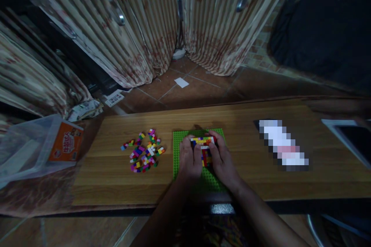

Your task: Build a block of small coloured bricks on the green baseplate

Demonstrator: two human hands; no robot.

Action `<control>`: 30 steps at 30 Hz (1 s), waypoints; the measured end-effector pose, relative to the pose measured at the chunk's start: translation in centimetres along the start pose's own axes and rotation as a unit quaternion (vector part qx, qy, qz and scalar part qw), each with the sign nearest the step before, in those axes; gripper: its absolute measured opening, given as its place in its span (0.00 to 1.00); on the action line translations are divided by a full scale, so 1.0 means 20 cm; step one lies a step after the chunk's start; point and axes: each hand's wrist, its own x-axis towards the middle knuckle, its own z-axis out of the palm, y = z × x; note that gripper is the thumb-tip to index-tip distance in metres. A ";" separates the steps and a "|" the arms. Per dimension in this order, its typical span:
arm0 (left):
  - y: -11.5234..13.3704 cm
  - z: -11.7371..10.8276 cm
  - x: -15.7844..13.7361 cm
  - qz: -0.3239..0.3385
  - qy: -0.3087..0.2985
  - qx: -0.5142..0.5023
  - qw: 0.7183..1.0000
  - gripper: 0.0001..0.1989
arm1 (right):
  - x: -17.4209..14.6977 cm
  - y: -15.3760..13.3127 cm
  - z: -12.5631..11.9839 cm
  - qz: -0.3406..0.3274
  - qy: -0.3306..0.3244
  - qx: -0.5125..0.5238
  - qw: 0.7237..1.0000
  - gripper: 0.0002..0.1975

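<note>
A multicoloured toy brick build (205, 155) stands on a green studded baseplate (214, 183) on the wooden table. My left hand (189, 156) grips its left side, fingers curled around the far edge and thumb on top. From the other side my right hand (219, 154) closes on it in the same way, its thumb at the upper bricks. Red, yellow, white and blue bricks show between the hands. My fingers hide the build's outer sides. Left of the baseplate lies a loose heap of small coloured bricks (143, 158).
A pixelated flat object (284, 144) lies on the table (243, 123) to the right, with a white-framed tablet-like item (348, 139) beyond it. A clear plastic bin (31, 146) with an orange label stands at the left. Pleated curtains (150, 27) hang behind.
</note>
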 end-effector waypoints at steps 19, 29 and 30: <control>0.01 0.00 0.03 -0.063 -0.009 -0.003 0.998 0.18 | 0.03 0.05 0.02 -0.036 0.031 -0.020 0.999 0.20; 0.06 -0.13 0.02 -0.066 -0.003 -0.042 0.997 0.18 | 0.04 0.06 -0.03 -0.018 0.055 0.040 0.998 0.26; 0.06 -0.17 0.00 -0.068 0.001 -0.055 0.996 0.19 | 0.04 0.06 -0.05 -0.018 0.069 0.043 0.997 0.26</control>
